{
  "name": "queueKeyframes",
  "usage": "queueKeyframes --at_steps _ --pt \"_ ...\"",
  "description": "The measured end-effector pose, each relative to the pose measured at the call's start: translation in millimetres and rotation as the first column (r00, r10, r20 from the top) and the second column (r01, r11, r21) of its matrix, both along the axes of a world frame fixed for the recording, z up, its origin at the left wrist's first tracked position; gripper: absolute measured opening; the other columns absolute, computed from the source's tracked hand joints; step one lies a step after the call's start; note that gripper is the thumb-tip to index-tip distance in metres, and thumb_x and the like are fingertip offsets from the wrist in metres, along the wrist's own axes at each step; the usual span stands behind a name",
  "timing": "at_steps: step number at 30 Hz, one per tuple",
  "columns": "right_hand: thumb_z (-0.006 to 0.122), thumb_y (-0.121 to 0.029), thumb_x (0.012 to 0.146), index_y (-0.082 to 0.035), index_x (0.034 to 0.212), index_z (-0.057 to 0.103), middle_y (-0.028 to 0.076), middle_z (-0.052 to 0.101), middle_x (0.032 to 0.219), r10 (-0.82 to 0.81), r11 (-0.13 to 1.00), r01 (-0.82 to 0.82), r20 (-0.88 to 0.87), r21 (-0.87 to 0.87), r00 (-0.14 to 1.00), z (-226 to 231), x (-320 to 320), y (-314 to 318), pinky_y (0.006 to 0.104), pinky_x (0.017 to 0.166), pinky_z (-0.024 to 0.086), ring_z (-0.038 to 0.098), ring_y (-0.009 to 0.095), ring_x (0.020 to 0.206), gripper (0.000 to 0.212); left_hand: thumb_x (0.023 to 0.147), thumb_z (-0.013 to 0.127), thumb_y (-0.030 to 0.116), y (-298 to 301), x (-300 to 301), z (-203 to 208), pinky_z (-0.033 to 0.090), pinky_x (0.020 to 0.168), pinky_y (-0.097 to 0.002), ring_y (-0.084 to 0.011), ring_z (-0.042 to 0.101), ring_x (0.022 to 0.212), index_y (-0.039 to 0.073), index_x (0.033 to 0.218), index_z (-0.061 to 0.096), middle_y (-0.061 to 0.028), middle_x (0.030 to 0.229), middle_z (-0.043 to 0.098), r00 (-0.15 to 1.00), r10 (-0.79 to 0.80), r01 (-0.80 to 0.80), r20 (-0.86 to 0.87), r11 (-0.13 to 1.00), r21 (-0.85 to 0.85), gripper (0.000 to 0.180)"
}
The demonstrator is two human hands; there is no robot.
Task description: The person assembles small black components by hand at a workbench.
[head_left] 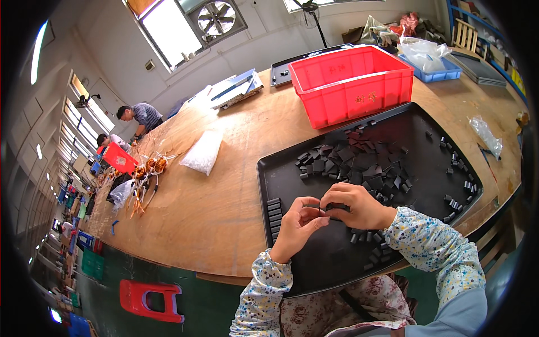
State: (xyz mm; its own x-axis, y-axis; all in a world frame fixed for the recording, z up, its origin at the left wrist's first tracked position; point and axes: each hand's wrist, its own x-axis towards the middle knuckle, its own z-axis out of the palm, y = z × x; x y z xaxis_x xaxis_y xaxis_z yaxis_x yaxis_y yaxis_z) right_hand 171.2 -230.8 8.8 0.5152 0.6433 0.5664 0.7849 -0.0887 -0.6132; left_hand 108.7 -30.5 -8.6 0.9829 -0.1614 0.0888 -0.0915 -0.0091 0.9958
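My left hand (298,226) and my right hand (359,205) meet over a black tray (314,275), fingertips pinched together. Between them is a small thin black piece (320,208), mostly covered by the fingers. Dark shapes show under the curled right fingers; I cannot tell if they are held or lie on the tray behind. Flat black pieces (365,157) lie in a loose heap beyond my hands. Short black cylinders (274,216) stand in a neat column left of my left hand. More black cylinders (368,236) lie scattered below my right hand.
A red crate (353,90) stands at the tray's far edge. Behind it are a blue bin (441,73) with clear bags and another dark tray (281,72). A white bag (203,151) and wire bundles (149,174) lie leftward. Two people work far left. A red stool (150,300) stands below.
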Motion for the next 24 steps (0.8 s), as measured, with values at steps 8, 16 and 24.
queueKeyframes --at_steps 8,16,24 --pt "0.069 0.001 0.078 -0.008 0.118 0.066 0.009 0.063 0.095 0.03 0.999 -0.028 0.077 -0.03 0.997 -2 0 0 0.0405 0.078 0.052 0.061 0.031 0.089 0.041 0.094 0.067 0.006 6 0 0 0.054 0.09 -0.0286 -0.0161 0.066 0.098 -0.003 0.118 0.058 -0.0075 0.107 0.066 0.998 -0.049 0.047 -0.05 0.998 -0.035 0.027" --pt "0.073 -0.003 0.078 -0.007 0.121 0.065 0.009 0.064 0.094 0.025 1.0 -0.025 0.161 -0.002 0.987 -1 0 1 0.0386 0.076 0.052 0.062 0.03 0.089 0.043 0.097 0.064 0.013 8 0 3 0.052 0.087 -0.0281 -0.0125 0.064 0.096 -0.002 0.117 0.059 -0.0064 0.106 0.067 1.0 0.003 -0.004 -0.022 0.999 -0.053 0.026" --pt "0.075 -0.002 0.077 -0.006 0.114 0.068 0.009 0.065 0.093 0.051 0.996 -0.064 0.188 0.065 0.981 0 -1 2 0.0377 0.074 0.053 0.063 0.029 0.085 0.038 0.094 0.067 0.01 11 -1 6 0.052 0.08 -0.0263 -0.0122 0.064 0.088 -0.002 0.111 0.061 -0.0052 0.1 0.067 0.997 -0.054 0.051 -0.058 0.998 -0.044 0.022"
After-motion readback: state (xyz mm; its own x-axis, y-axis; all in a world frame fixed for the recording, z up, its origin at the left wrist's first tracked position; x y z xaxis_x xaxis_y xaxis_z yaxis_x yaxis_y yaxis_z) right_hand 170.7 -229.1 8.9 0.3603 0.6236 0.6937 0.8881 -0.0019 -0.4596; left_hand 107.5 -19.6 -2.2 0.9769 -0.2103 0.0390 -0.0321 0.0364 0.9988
